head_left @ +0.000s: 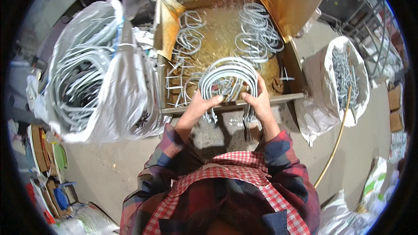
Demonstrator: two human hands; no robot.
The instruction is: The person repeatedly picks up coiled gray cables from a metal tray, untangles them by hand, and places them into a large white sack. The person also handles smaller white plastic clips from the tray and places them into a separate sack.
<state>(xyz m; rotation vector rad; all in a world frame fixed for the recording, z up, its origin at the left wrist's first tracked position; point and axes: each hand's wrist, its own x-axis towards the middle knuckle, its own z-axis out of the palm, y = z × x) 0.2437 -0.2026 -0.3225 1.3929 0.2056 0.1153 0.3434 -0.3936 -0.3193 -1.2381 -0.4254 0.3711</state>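
At frame centre, the left hand (201, 105) and right hand (261, 101) pinch opposite sides of the nested hoops (228, 68), thumbs inward; level, even pressure should stop them slipping apart.

A strip of the tray's (285, 98) wet floor lies open between the left rings (190, 40) and right rings (260, 38), beyond curved clamps (228, 72) filling the gap between left hand (200, 105) and right hand (261, 102). Rusty panels (297, 5) block the rear sides; a left sack (138, 90), right sack (314, 88) and slanting yellowish pole (338, 138) obstruct the flanks.
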